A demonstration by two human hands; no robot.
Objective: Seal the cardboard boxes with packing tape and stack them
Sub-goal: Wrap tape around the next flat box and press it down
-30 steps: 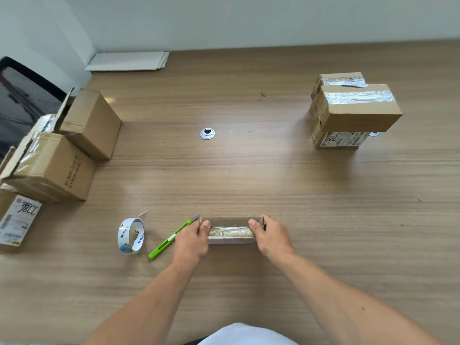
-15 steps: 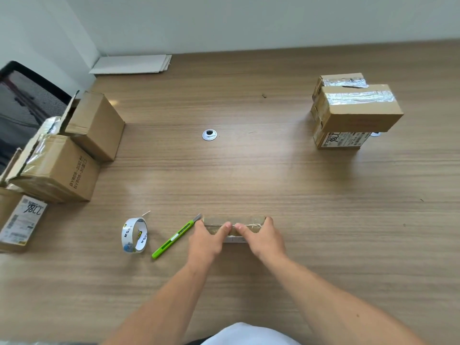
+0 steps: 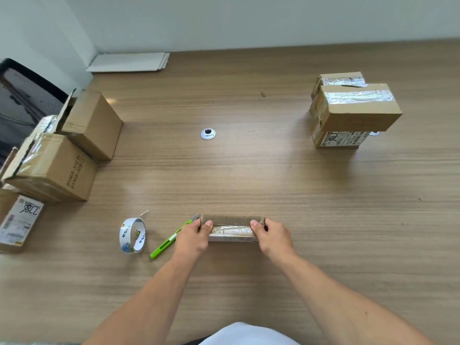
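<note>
Hands grip taped box ends: left hand, right hand, thumbs on top.

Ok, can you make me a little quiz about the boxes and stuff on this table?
1. True or false: the left hand and the right hand both grip the small box.
2. Fill the gap: the tape roll stands to the ___ of the green cutter.
3. Where is the taped stack? A far right, B far left, C under the hands.

Key: 1 true; 2 left; 3 A.
</note>
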